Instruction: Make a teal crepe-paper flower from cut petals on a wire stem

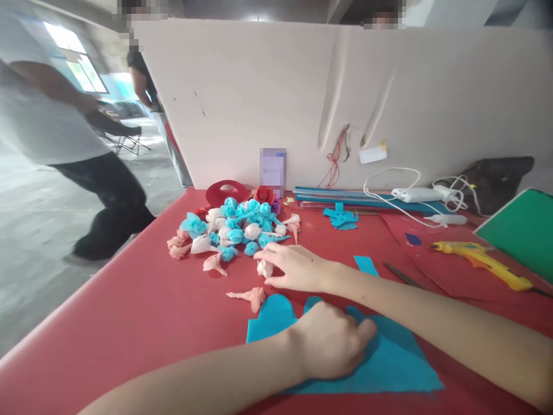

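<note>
My right hand (298, 266) reaches across to the front of a pile of small paper flowers (235, 235), its thumb and fingers around a white paper flower (265, 268). Closer to me, my left hand (332, 340) is closed, resting over a sheet of blue crepe paper (389, 369) with rounded cut-outs along its far edge. Whatever lies inside the left fingers is hidden. A pink paper flower (253, 298) lies on its side just left of the blue sheet. The pile mixes blue, white and pink flowers with twisted stems.
On the red table (142, 340) are a yellow glue gun (484, 262), scissors (406, 275), blue paper scraps (341, 218), a white power strip (417, 195) with cables and a green board (525, 236). A white partition (259, 98) stands behind. A person (56, 115) is at the left.
</note>
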`<action>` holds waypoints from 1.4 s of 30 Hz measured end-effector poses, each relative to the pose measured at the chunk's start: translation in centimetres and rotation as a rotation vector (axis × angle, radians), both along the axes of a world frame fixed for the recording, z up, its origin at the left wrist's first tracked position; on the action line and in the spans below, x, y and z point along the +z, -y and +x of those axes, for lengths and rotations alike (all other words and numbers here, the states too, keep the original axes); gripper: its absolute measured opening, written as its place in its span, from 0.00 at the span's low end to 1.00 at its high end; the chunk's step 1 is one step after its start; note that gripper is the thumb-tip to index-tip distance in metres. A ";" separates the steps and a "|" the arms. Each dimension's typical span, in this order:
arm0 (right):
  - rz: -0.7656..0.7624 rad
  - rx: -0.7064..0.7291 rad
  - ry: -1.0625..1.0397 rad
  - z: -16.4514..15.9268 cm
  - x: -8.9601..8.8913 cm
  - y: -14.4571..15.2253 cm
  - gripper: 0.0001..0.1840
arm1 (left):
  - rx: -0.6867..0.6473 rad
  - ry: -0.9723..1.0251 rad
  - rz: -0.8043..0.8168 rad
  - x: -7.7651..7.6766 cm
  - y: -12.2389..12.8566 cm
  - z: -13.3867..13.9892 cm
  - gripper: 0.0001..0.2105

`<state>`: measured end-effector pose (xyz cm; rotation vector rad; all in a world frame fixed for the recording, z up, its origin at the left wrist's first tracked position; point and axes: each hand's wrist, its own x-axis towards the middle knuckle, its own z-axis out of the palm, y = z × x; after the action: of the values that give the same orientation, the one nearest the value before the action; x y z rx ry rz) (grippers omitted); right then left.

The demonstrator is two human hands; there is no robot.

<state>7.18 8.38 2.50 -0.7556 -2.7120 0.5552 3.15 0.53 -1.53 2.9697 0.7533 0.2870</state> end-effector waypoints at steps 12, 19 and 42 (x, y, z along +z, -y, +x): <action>-0.128 -0.053 -0.483 -4.0 2.6 -5.9 0.08 | 0.018 0.037 0.027 -0.5 0.2 -0.2 0.05; -0.141 -0.024 -0.534 -5.7 1.2 -7.6 0.06 | 0.031 0.052 0.016 -0.5 0.2 -0.2 0.05; 0.140 0.186 -0.095 -4.5 1.5 -0.9 0.13 | 0.004 0.064 -0.027 -0.8 0.1 0.0 0.15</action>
<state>2.67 9.30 4.03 -0.4336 -2.7138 0.4240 3.11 0.44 -2.32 2.9189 0.7496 0.3671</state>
